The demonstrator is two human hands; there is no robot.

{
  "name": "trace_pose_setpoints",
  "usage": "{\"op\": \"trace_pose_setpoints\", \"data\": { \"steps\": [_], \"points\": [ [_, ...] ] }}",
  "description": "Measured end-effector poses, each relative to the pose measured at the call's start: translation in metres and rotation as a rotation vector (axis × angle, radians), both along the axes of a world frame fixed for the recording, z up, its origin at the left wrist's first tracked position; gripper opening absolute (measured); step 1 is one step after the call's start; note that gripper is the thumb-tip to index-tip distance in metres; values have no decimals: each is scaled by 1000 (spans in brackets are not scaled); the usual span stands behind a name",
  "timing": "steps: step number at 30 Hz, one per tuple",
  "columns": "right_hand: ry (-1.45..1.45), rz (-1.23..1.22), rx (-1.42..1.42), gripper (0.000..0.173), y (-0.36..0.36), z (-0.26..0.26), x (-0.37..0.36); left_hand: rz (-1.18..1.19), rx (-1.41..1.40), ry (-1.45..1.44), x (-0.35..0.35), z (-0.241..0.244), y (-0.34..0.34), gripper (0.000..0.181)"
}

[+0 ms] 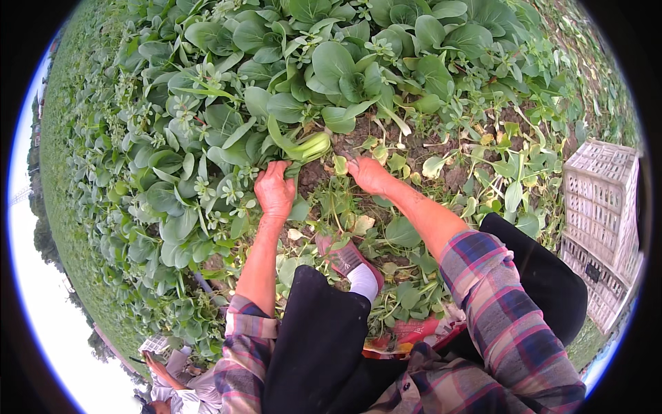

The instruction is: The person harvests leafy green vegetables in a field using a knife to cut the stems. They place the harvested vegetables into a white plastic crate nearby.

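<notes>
A bok choy plant [309,147] lies tipped over at the edge of the leafy bed, its pale green stem base turned to the right. My left hand [275,189] is closed around its leaves just below the stalks, the fingertips hidden in foliage. To the right, my right hand [368,175] is low over the bare soil [357,135], fingers curled. Something narrow and dull seems to show at its fingertips, but I cannot tell what it is. Upright bok choy [333,67] stand densely in front of both hands.
Yellowed leaves [433,166] and cut greens litter the ground. Stacked white plastic crates [600,191] stand at right. My shoe [344,256] is between the arms, and a red printed bag [421,331] lies beneath me. Another person [181,385] works at lower left near a crate [155,344].
</notes>
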State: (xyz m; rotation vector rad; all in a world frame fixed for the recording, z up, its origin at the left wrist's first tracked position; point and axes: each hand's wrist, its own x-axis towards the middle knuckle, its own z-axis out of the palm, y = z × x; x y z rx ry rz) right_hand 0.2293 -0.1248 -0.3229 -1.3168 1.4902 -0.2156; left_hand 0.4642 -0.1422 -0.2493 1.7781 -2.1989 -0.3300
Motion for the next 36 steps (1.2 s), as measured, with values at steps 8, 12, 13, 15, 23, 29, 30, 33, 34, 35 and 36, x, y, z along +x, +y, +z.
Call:
{"op": "trace_pose_setpoints", "data": {
  "steps": [8, 12, 13, 15, 23, 29, 30, 33, 34, 35, 36],
  "points": [
    [-364, -513, 266, 38, 61, 45, -1, 177, 145, 711, -14, 38, 28, 27],
    [-654, -870, 158, 32, 78, 96, -13, 389, 413, 1156, -31, 91, 52, 21],
    [-689, -866, 103, 33, 77, 112, -17, 389, 460, 1316, -30, 98, 60, 24],
    [-761, -854, 0, 36, 80, 148, -20, 369, 500, 1453, -30, 121, 79, 27],
    [-1190, -725, -70, 40, 124, 285, -30, 130, 850, 1313, -42, 227, 141, 29],
    [-900, -657, -291, 42, 179, 337, -60, -141, 583, 394, -44, 335, 162, 57],
    [-842, -651, -348, 43, 186, 345, -71, -155, 527, 340, -59, 352, 163, 59],
    [-807, -600, -428, 46, 209, 369, -89, -295, 355, 407, -96, 369, 180, 64],
    [-822, -576, -438, 47, 217, 378, -93, -300, 426, 425, -107, 370, 188, 64],
    [-846, -562, -404, 47, 225, 390, -96, -305, 496, 444, -117, 368, 196, 65],
    [-853, -543, -402, 47, 233, 396, -102, -309, 493, 466, -123, 354, 200, 64]
  ]
}}
